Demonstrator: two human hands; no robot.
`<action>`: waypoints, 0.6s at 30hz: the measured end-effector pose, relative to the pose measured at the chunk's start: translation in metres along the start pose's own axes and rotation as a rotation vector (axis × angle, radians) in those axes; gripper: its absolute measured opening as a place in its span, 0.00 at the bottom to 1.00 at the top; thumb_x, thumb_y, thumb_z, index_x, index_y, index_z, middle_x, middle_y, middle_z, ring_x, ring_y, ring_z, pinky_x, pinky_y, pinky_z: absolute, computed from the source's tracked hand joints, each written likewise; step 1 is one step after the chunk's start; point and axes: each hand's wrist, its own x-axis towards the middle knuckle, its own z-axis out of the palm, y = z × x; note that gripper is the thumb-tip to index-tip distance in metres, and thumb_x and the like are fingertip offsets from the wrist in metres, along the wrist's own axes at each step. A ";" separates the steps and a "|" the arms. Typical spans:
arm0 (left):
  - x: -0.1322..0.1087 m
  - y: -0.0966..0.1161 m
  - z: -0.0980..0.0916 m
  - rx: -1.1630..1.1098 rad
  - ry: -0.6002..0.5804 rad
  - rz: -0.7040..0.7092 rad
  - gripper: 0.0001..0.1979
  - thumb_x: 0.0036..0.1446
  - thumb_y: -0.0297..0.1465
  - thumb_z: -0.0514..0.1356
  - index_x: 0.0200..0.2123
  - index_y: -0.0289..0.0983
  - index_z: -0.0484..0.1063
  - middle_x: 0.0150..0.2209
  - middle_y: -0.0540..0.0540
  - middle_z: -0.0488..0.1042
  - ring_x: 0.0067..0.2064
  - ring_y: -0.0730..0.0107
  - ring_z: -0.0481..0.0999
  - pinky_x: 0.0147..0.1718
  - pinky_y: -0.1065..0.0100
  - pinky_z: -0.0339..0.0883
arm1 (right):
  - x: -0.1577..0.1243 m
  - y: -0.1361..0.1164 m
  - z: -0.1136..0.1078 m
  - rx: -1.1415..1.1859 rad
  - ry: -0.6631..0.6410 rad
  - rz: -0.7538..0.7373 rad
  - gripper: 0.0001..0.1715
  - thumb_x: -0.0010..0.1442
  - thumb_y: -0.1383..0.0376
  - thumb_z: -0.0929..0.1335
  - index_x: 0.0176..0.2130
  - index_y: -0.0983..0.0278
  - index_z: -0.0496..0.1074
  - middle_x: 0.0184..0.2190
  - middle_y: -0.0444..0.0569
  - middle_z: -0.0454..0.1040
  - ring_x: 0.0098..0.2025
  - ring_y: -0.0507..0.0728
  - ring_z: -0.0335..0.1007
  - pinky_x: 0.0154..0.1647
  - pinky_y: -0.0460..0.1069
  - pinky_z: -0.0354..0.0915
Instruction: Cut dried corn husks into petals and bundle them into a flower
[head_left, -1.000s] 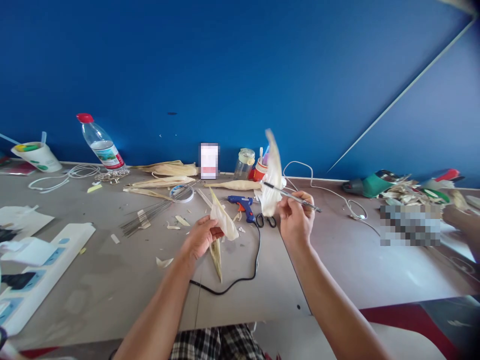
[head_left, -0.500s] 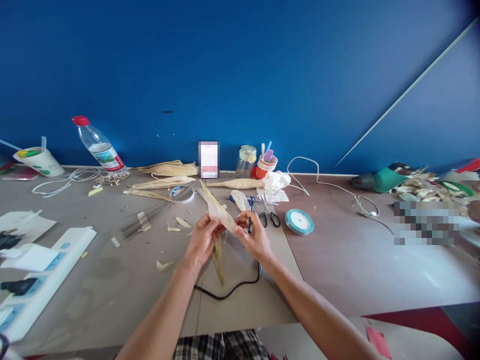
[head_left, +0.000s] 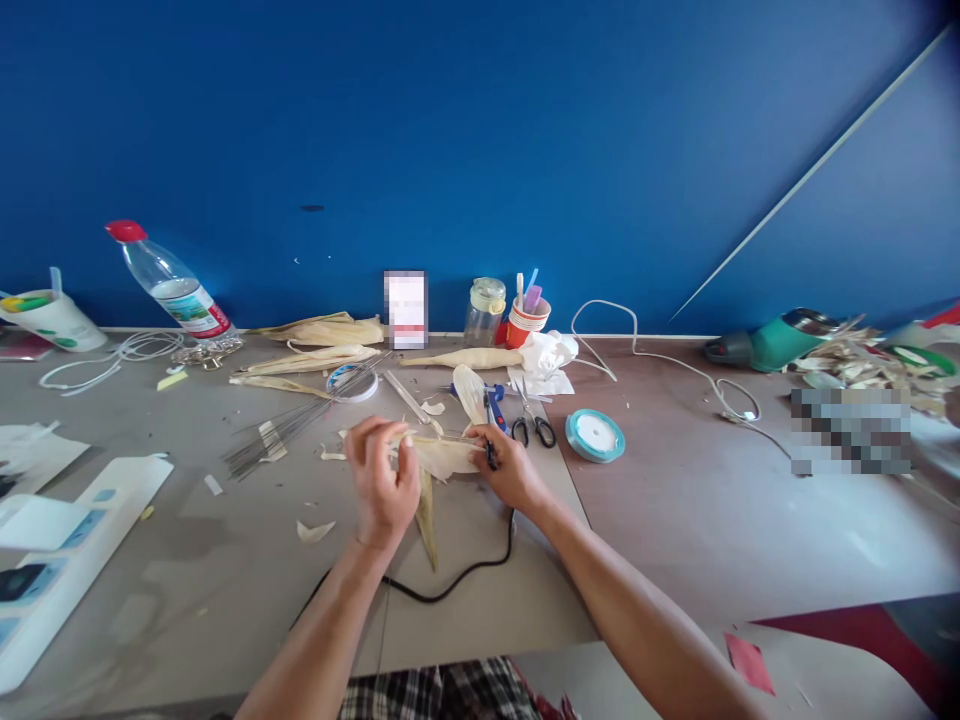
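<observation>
My left hand (head_left: 381, 478) is closed around one end of a pale dried corn husk (head_left: 444, 458), which lies sideways between both hands. A narrow husk strip (head_left: 426, 515) hangs down from it toward the table. My right hand (head_left: 511, 468) grips the husk's other end together with a thin dark pen-like tool (head_left: 490, 455). Just behind my right hand lie a second husk leaf (head_left: 469, 390), a blue glue gun (head_left: 495, 403) and black scissors (head_left: 529, 420).
A teal tape roll (head_left: 595, 435) sits right of the scissors. Thin wires (head_left: 285, 430), husk pieces (head_left: 319, 358), a jar (head_left: 484, 311), a paper cup (head_left: 529, 320) and a water bottle (head_left: 169, 282) stand further back. A black cord (head_left: 450, 580) loops near me. A power strip (head_left: 67, 545) lies left.
My right hand came down from the raised husk to join the left. Both hands then turned the held husk from upright to sideways, lower over the table.
</observation>
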 end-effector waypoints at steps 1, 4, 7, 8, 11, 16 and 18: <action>-0.002 0.002 0.001 0.011 -0.104 0.079 0.08 0.56 0.26 0.54 0.39 0.36 0.69 0.40 0.41 0.70 0.45 0.63 0.68 0.47 0.59 0.62 | -0.001 0.000 0.000 -0.031 -0.008 -0.010 0.16 0.53 0.67 0.63 0.44 0.63 0.68 0.28 0.44 0.69 0.23 0.50 0.59 0.28 0.45 0.59; -0.011 0.006 0.009 0.013 -0.490 0.211 0.11 0.58 0.23 0.50 0.37 0.37 0.70 0.35 0.44 0.72 0.40 0.66 0.70 0.43 0.63 0.64 | -0.003 0.004 0.002 -0.111 -0.025 -0.063 0.18 0.53 0.69 0.63 0.45 0.62 0.68 0.30 0.46 0.72 0.25 0.51 0.63 0.30 0.45 0.60; -0.017 0.007 0.017 0.081 -0.733 0.234 0.10 0.58 0.24 0.51 0.37 0.38 0.72 0.34 0.44 0.73 0.40 0.64 0.70 0.42 0.62 0.63 | -0.004 0.008 0.002 -0.207 -0.077 -0.137 0.23 0.52 0.73 0.63 0.48 0.62 0.68 0.32 0.49 0.74 0.30 0.54 0.68 0.31 0.46 0.61; -0.017 0.006 0.018 0.106 -0.782 0.230 0.10 0.59 0.26 0.51 0.36 0.38 0.73 0.35 0.44 0.73 0.41 0.63 0.70 0.42 0.61 0.63 | -0.004 0.009 0.001 -0.238 -0.091 -0.160 0.25 0.51 0.73 0.63 0.49 0.62 0.67 0.32 0.50 0.75 0.31 0.55 0.69 0.31 0.47 0.62; -0.018 0.004 0.018 0.165 -0.857 0.196 0.10 0.58 0.27 0.53 0.37 0.39 0.73 0.38 0.44 0.72 0.43 0.61 0.69 0.44 0.59 0.62 | -0.005 0.006 -0.006 -0.249 -0.023 -0.239 0.25 0.55 0.71 0.62 0.53 0.61 0.65 0.34 0.51 0.76 0.34 0.57 0.70 0.36 0.50 0.63; -0.017 -0.002 0.018 0.156 -0.904 0.190 0.14 0.53 0.22 0.54 0.42 0.40 0.71 0.45 0.44 0.71 0.49 0.61 0.67 0.49 0.57 0.61 | -0.009 -0.005 -0.023 0.250 0.223 -0.288 0.28 0.62 0.57 0.61 0.60 0.58 0.57 0.44 0.52 0.73 0.39 0.57 0.69 0.45 0.55 0.62; -0.016 -0.003 0.018 0.132 -0.903 0.188 0.14 0.52 0.22 0.54 0.42 0.38 0.71 0.46 0.44 0.70 0.50 0.62 0.68 0.51 0.57 0.60 | -0.009 -0.008 -0.025 0.566 0.259 -0.183 0.30 0.60 0.49 0.60 0.57 0.58 0.61 0.44 0.52 0.73 0.38 0.58 0.69 0.46 0.57 0.63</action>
